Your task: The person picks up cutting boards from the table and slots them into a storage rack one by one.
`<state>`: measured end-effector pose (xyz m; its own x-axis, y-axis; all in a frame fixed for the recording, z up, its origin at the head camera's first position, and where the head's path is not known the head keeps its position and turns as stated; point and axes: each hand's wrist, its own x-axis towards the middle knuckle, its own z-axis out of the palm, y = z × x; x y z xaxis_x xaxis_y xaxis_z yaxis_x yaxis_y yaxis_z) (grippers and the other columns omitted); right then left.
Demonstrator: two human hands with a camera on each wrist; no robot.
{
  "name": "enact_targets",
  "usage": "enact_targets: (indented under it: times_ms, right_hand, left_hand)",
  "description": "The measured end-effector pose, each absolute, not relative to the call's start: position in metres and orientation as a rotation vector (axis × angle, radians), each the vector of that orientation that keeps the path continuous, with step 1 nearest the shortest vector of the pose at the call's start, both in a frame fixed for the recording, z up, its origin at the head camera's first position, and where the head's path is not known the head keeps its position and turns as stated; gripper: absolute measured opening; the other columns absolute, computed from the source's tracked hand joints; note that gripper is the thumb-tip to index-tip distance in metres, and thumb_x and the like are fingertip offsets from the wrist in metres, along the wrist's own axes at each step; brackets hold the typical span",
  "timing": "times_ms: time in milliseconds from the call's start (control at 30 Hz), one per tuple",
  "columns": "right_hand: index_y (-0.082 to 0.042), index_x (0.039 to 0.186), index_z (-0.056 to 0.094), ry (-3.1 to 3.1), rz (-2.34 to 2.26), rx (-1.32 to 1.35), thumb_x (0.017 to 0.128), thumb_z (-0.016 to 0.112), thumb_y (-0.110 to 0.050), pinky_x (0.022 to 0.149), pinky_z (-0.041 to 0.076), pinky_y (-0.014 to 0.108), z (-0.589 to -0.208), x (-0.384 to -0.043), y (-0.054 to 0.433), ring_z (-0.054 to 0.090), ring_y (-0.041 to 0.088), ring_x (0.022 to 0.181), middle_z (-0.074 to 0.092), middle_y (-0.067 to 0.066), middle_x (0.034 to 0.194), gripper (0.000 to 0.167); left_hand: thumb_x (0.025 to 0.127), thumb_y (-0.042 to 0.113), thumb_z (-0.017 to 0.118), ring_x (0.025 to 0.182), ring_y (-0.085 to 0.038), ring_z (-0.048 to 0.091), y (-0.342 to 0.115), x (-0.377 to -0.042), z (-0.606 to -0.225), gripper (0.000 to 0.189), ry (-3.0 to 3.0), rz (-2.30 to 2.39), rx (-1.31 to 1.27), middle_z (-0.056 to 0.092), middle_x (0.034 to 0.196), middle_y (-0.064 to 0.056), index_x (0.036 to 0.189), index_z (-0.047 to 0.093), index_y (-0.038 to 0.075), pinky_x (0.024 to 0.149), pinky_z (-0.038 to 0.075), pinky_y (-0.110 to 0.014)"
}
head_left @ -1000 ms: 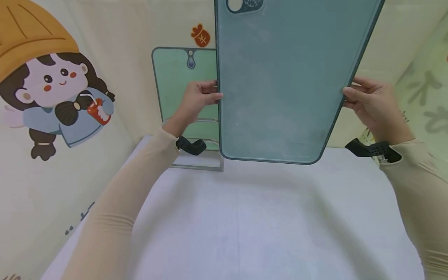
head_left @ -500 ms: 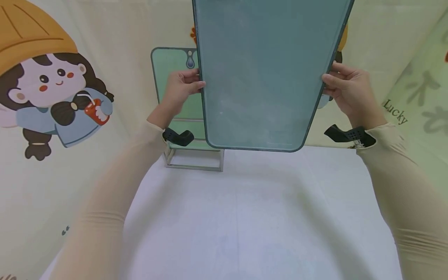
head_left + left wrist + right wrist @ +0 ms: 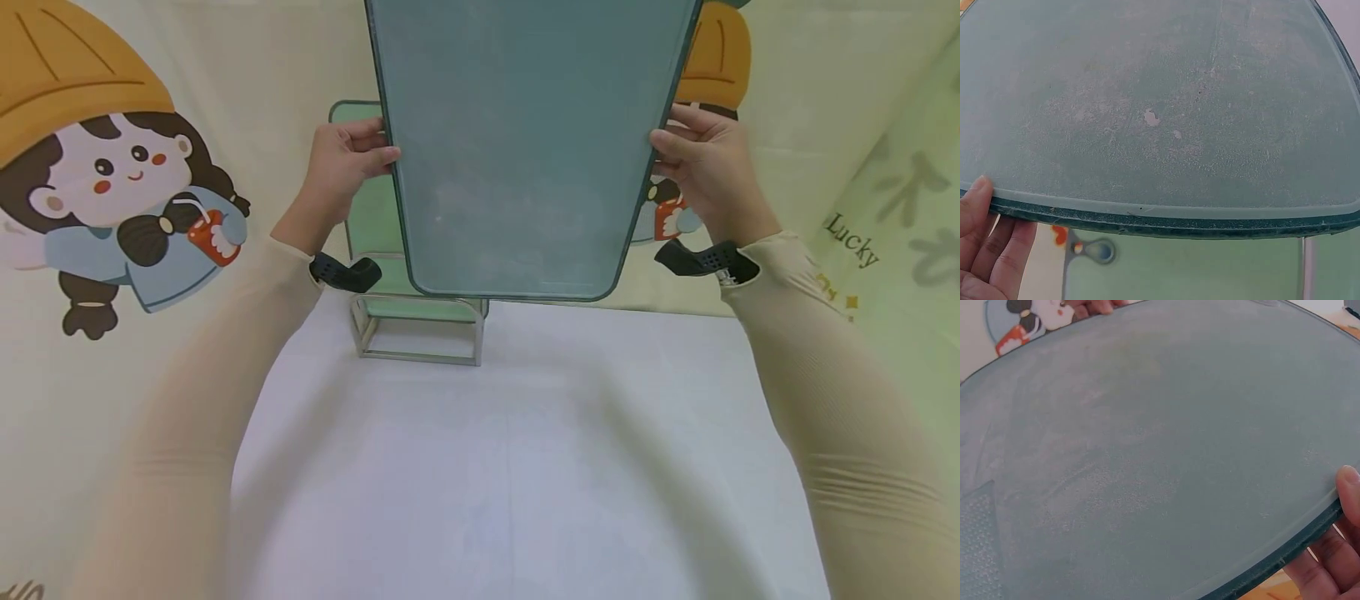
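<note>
Upright in the air before me is a large grey-teal cutting board (image 3: 525,150) with a dark rim; its top runs out of the head view. My left hand (image 3: 341,171) pinches its left edge, thumb on the near face and fingers behind. On the opposite edge, my right hand (image 3: 708,167) holds it the same way. Behind it, a light green cutting board (image 3: 371,208) stands in a metal wire rack (image 3: 420,360), partly covered. Worn, pale marks show on the grey-teal board (image 3: 1160,94) in the left wrist view. A bumpy patch (image 3: 975,550) appears in the right wrist view.
The rack stands on a white table (image 3: 510,458) toward its back edge. Beyond hangs a pale backdrop with a printed cartoon figure (image 3: 135,183) at left and another cartoon (image 3: 716,50) behind my right hand. Black straps (image 3: 345,272) sit at both wrists.
Both hands have carried the grey-teal board left and upward. It now covers more of the green board, while more of the rack's lower frame shows. The grip on both edges stays the same.
</note>
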<state>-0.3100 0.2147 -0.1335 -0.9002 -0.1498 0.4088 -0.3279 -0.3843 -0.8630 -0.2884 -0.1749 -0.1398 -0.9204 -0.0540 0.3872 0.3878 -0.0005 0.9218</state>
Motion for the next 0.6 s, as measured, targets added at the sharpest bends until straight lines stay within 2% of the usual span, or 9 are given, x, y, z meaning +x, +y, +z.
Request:
enact_targets:
  times_ms: [267, 600]
  right_hand:
    - [0.002, 0.112, 0.067, -1.622, 2.483, 0.704, 0.079, 0.069, 0.006, 0.070, 0.059, 0.030, -0.125, -0.317, 0.194, 0.069, 0.022, 0.073, 0.072, 0.014, 0.084, 0.034]
    - [0.000, 0.111, 0.068, -1.644, 2.441, 0.724, 0.077, 0.071, 0.004, 0.067, 0.058, 0.027, -0.121, -0.327, 0.166, 0.067, 0.020, 0.072, 0.072, 0.010, 0.083, 0.034]
  left_hand:
    - [0.081, -0.005, 0.067, 0.079, -0.011, 0.067, -0.193, -0.286, -0.129, 0.039, -1.922, -2.023, -0.342, 0.071, 0.084, 0.002, 0.120, 0.063, 0.000, 0.066, 0.056, -0.016]
    - [0.080, -0.002, 0.069, 0.080, -0.011, 0.067, -0.217, -0.285, -0.124, 0.038, -1.880, -2.009, -0.339, 0.073, 0.085, 0.002, 0.117, 0.065, 0.002, 0.068, 0.055, -0.015]
